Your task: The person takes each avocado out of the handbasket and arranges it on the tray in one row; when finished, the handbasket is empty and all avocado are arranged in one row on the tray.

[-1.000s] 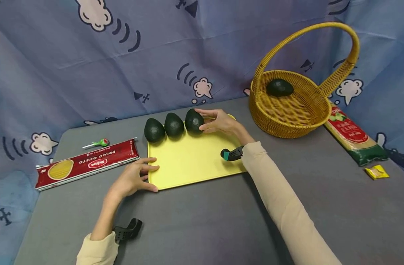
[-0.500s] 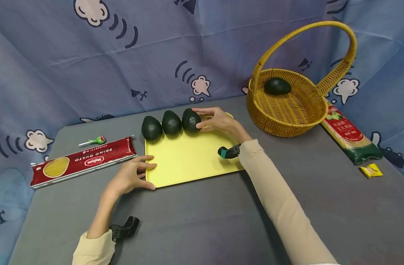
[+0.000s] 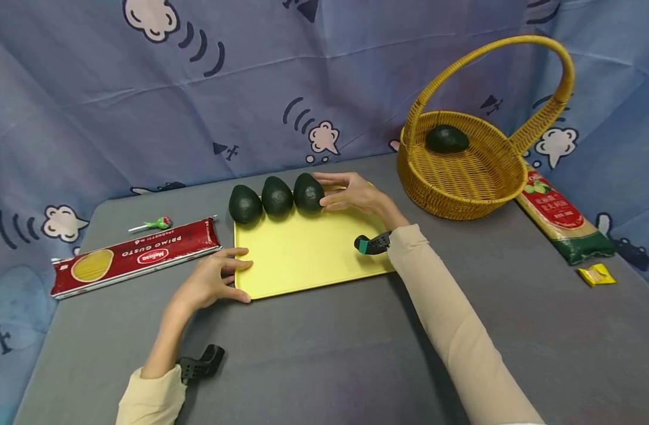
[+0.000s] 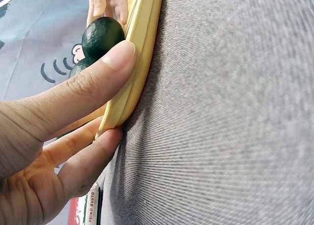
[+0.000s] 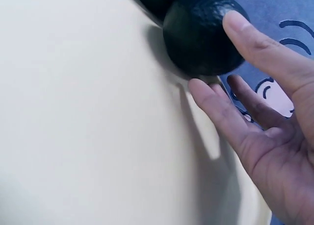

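Three dark green avocados stand in a row along the far left side of a yellow tray (image 3: 297, 257): a left avocado (image 3: 245, 205), a middle avocado (image 3: 277, 197) and a right avocado (image 3: 308, 194). My right hand (image 3: 356, 193) holds the right avocado from its right side. The right wrist view shows the thumb (image 5: 248, 36) on that avocado (image 5: 201, 36), with other fingertips just below it. At the tray's front left corner, my left hand (image 3: 209, 281) grips the edge, its thumb (image 4: 98, 80) lying over the rim (image 4: 130, 95) in the left wrist view.
A wicker basket (image 3: 452, 206) with one avocado (image 3: 447, 139) inside stands at the back right. Beside it lie a red and green food bag (image 3: 560, 212) and a yellow wrapped sweet (image 3: 596, 274). On the left are a spaghetti pack (image 3: 138, 257) and a lollipop (image 3: 156, 224).
The whole head view shifts slightly. Both hands keep nearly the same places on the tray and the right avocado, and the avocado row looks unchanged.
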Available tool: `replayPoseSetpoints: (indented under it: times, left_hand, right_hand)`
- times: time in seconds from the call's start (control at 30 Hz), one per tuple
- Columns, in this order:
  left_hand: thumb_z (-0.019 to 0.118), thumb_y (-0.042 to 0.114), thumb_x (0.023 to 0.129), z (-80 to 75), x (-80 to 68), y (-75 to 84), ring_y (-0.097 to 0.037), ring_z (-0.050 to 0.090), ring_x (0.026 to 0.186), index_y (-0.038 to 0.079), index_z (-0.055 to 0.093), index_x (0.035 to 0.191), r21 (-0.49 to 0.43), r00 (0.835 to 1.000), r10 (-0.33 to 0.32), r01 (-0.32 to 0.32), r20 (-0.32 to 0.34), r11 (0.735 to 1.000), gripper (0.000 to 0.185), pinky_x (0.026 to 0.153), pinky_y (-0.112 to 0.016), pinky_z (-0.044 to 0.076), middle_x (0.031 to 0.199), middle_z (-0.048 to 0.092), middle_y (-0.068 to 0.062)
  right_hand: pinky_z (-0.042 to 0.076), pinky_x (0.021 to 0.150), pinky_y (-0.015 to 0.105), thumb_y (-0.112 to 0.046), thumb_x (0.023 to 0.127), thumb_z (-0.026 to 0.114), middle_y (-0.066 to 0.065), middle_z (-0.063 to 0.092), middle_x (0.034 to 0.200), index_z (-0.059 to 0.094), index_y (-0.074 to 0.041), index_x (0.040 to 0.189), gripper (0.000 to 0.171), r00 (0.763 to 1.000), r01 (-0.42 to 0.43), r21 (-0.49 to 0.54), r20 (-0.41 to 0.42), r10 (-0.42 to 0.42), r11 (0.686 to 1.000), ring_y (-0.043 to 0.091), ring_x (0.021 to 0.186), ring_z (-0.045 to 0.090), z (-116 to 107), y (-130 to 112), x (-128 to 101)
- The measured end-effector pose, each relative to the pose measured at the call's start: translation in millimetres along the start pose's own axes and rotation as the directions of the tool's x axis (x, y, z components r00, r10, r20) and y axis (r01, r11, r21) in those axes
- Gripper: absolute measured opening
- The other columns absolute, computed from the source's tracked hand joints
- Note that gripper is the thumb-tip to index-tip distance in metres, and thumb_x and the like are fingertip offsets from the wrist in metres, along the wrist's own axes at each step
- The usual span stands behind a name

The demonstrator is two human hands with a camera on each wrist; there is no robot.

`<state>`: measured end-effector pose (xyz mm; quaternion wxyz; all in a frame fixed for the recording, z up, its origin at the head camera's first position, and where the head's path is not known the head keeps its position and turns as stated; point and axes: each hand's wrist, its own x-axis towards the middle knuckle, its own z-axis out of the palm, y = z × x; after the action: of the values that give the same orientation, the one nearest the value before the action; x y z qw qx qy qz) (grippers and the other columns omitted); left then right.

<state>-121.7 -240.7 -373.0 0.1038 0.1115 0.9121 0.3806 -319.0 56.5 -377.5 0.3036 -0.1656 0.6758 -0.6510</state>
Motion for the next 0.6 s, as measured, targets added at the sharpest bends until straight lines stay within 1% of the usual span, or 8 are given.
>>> replayPoseSetpoints:
  times: [0.07, 0.17, 0.27, 0.37, 0.47, 0.53, 0.57, 0.6]
  left_hand:
    - [0.088, 0.011, 0.066, 0.7, 0.4, 0.4, -0.037, 0.058, 0.112, -0.01, 0.062, 0.12, 0.0, 1.0, 0.006, -0.006, 0.001, 1.0, 0.063, 0.086, -0.037, 0.054, 0.138, 0.047, -0.023]
    - [0.088, 0.012, 0.065, 1.2, -0.7, 0.2, -0.037, 0.059, 0.111, -0.01, 0.063, 0.12, 0.014, 1.0, 0.019, -0.019, -0.003, 1.0, 0.064, 0.085, -0.037, 0.055, 0.137, 0.047, -0.024]
    - [0.088, 0.011, 0.065, 1.5, -1.9, 0.3, -0.037, 0.06, 0.11, -0.009, 0.063, 0.12, 0.017, 1.0, 0.026, -0.026, -0.008, 1.0, 0.064, 0.085, -0.037, 0.055, 0.137, 0.048, -0.024]
    - [0.088, 0.012, 0.066, 1.9, -1.9, 1.3, -0.037, 0.06, 0.11, -0.009, 0.063, 0.12, 0.025, 0.999, 0.039, -0.039, -0.009, 0.999, 0.064, 0.084, -0.037, 0.055, 0.136, 0.048, -0.024]
    - [0.088, 0.013, 0.066, 1.3, -1.9, 2.5, -0.037, 0.06, 0.109, -0.009, 0.063, 0.12, 0.034, 0.999, 0.047, -0.047, -0.007, 0.998, 0.064, 0.084, -0.038, 0.055, 0.136, 0.048, -0.024]
    - [0.088, 0.013, 0.066, 1.0, -2.2, 3.0, -0.036, 0.06, 0.109, -0.009, 0.062, 0.121, 0.034, 0.999, 0.043, -0.043, -0.004, 0.999, 0.064, 0.084, -0.037, 0.055, 0.136, 0.048, -0.024]
    - [0.088, 0.013, 0.066, 0.8, -2.5, 3.3, -0.036, 0.06, 0.11, -0.009, 0.062, 0.121, 0.032, 0.999, 0.04, -0.04, -0.004, 0.999, 0.064, 0.084, -0.037, 0.055, 0.137, 0.048, -0.024]
    - [0.088, 0.012, 0.066, 0.7, -2.8, 3.4, -0.036, 0.06, 0.11, -0.009, 0.062, 0.121, 0.026, 0.999, 0.037, -0.037, -0.002, 0.999, 0.064, 0.084, -0.037, 0.055, 0.137, 0.047, -0.024]
  right_hand:
    - [0.051, 0.094, 0.043, 0.01, 0.085, 0.065, 0.015, 0.04, 0.147, 0.039, -0.008, 0.147, 0.069, 1.0, 0.005, -0.009, -0.004, -0.005, 1.0, 0.028, 0.115, 0.057, -3, -1, -6]
    - [0.05, 0.095, 0.043, 0.01, 0.087, 0.063, 0.017, 0.036, 0.15, 0.036, -0.006, 0.148, 0.068, 1.0, 0.027, -0.029, -0.014, -0.027, 0.999, 0.033, 0.119, 0.055, -9, -4, -18]
    - [0.051, 0.094, 0.041, 0.007, 0.089, 0.063, 0.018, 0.035, 0.15, 0.036, -0.004, 0.148, 0.066, 0.997, 0.063, -0.08, -0.029, -0.065, 0.995, 0.038, 0.123, 0.05, -17, -7, -38]
    - [0.052, 0.094, 0.036, -0.001, 0.089, 0.065, 0.015, 0.037, 0.15, 0.039, -0.008, 0.147, 0.064, 0.994, 0.085, -0.189, -0.05, -0.096, 0.978, 0.034, 0.127, 0.047, -29, -14, -65]
    - [0.052, 0.093, 0.032, -0.006, 0.09, 0.067, 0.012, 0.038, 0.15, 0.041, -0.011, 0.147, 0.063, 0.99, 0.107, -0.261, -0.062, -0.127, 0.96, 0.029, 0.129, 0.046, -44, -23, -98]
    - [0.052, 0.092, 0.031, -0.007, 0.091, 0.066, 0.011, 0.039, 0.15, 0.041, -0.012, 0.147, 0.062, 0.984, 0.125, -0.265, -0.09, -0.154, 0.956, 0.026, 0.128, 0.047, -55, -30, -121]
    - [0.052, 0.092, 0.032, -0.006, 0.091, 0.065, 0.011, 0.038, 0.15, 0.04, -0.011, 0.147, 0.061, 0.98, 0.135, -0.237, -0.111, -0.165, 0.962, 0.026, 0.128, 0.048, -62, -33, -132]
    - [0.052, 0.091, 0.032, -0.005, 0.092, 0.064, 0.01, 0.04, 0.148, 0.041, -0.011, 0.147, 0.06, 0.975, 0.136, -0.199, -0.149, -0.168, 0.97, 0.024, 0.125, 0.05, -68, -37, -142]
